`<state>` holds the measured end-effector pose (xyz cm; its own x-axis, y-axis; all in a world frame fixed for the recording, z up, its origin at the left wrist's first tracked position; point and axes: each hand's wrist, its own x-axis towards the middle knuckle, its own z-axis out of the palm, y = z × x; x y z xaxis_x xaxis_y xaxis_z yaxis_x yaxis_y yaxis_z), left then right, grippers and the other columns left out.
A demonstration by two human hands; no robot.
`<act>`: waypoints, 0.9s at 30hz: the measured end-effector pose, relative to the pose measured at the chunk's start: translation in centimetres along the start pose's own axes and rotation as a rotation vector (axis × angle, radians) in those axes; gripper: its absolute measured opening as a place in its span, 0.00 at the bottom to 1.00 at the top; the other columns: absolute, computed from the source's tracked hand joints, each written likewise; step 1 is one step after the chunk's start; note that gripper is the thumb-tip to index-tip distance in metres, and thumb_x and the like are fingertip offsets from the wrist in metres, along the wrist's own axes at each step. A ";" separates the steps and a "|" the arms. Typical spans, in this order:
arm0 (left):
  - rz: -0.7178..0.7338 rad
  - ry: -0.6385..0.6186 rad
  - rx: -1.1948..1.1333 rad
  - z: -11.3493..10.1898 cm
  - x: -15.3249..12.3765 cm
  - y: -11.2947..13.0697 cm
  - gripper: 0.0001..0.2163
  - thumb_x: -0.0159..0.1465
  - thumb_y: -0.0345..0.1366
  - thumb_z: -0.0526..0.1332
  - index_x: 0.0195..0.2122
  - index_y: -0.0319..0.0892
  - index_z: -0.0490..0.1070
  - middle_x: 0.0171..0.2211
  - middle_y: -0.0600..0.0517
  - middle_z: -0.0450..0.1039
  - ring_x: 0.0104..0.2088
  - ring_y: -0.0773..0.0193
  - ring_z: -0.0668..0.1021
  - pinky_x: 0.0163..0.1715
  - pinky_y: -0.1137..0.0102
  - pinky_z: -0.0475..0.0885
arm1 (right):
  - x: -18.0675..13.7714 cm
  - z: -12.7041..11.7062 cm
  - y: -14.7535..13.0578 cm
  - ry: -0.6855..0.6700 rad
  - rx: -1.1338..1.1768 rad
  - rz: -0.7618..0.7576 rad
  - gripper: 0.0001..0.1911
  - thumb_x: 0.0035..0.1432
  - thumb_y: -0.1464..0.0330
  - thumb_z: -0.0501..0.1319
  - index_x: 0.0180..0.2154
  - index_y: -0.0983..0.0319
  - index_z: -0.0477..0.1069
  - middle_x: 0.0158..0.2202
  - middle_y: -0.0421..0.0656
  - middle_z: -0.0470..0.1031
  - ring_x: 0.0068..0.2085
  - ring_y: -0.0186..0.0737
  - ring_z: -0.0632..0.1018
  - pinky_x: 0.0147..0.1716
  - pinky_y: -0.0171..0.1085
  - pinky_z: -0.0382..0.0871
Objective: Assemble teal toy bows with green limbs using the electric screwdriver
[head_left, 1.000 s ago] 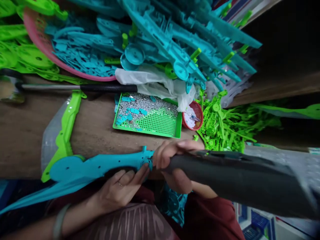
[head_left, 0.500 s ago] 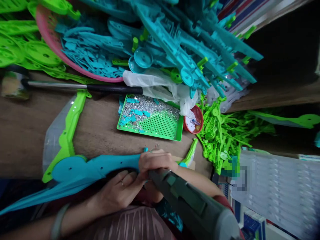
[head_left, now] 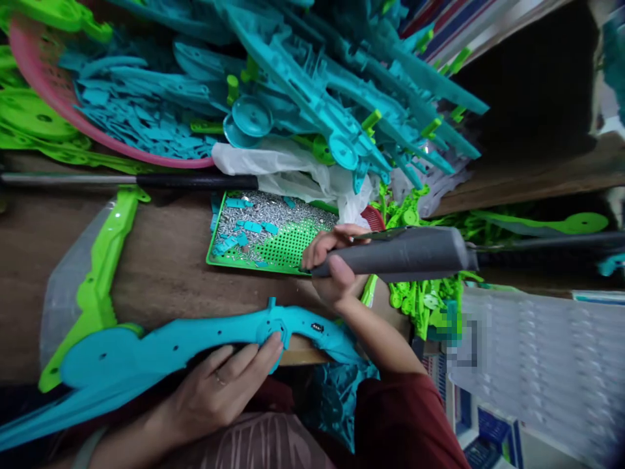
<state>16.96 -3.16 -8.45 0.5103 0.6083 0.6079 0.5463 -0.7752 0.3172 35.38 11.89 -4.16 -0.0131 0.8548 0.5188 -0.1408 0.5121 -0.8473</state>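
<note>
My left hand [head_left: 222,384] grips the near edge of a long teal plastic toy shell [head_left: 195,335] that lies along the front of the wooden table [head_left: 166,260]; its fingers curl up onto the shell near a round hub. My right hand [head_left: 332,267] is closed on the grey handle of a power screwdriver [head_left: 395,254], held level over the right end of a green perforated tray [head_left: 288,247]. The tray holds a heap of small silver screws [head_left: 273,212] and a few teal bits.
A pink basket [head_left: 63,104] of teal parts and a tall pile of teal shells [head_left: 317,85] fill the back. A green shell half [head_left: 97,273] lies left, green parts [head_left: 430,299] right. A black-and-metal rod [head_left: 146,180] crosses behind the tray. A red cup [head_left: 375,218] peeks by my hand.
My right hand has lifted the screwdriver off the teal shell and carried it back to the green tray, swinging it level. My left hand stays on the shell.
</note>
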 end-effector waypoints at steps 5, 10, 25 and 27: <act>0.038 -0.041 -0.086 0.2 0.1 -0.2 0.18 0.71 0.24 0.49 0.54 0.33 0.76 0.58 0.43 0.76 0.60 0.51 0.74 0.60 0.58 0.65 | -0.7 -0.4 1.9 -0.051 -0.045 0.053 0.17 0.62 0.57 0.61 0.51 0.48 0.61 0.22 0.31 0.60 0.20 0.33 0.68 0.18 0.32 0.67; 0.053 -0.045 -0.062 0.1 0.1 -0.2 0.18 0.72 0.26 0.50 0.56 0.32 0.75 0.60 0.40 0.74 0.62 0.50 0.73 0.65 0.56 0.61 | -0.9 -0.8 1.4 -0.074 -0.132 0.116 0.17 0.62 0.53 0.60 0.49 0.48 0.58 0.22 0.30 0.59 0.20 0.34 0.69 0.21 0.35 0.72; 0.083 -0.036 -0.022 0.5 -0.3 -0.5 0.16 0.72 0.26 0.53 0.57 0.32 0.74 0.61 0.40 0.72 0.65 0.52 0.71 0.68 0.57 0.61 | -0.7 0.4 -6.2 0.076 -0.034 0.115 0.15 0.60 0.59 0.61 0.49 0.49 0.64 0.22 0.32 0.63 0.21 0.35 0.69 0.18 0.35 0.67; 0.084 -0.031 -0.036 0.5 -0.4 -0.5 0.16 0.71 0.26 0.53 0.57 0.32 0.74 0.61 0.39 0.73 0.65 0.52 0.71 0.68 0.57 0.62 | -2.9 0.8 -9.8 -0.019 -0.070 0.304 0.17 0.61 0.59 0.61 0.51 0.48 0.62 0.24 0.33 0.66 0.24 0.38 0.74 0.22 0.39 0.72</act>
<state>16.83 -2.91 -9.22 0.5742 0.5457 0.6104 0.4770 -0.8289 0.2923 36.01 4.32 2.77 -0.0626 0.9682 0.2422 -0.0590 0.2386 -0.9693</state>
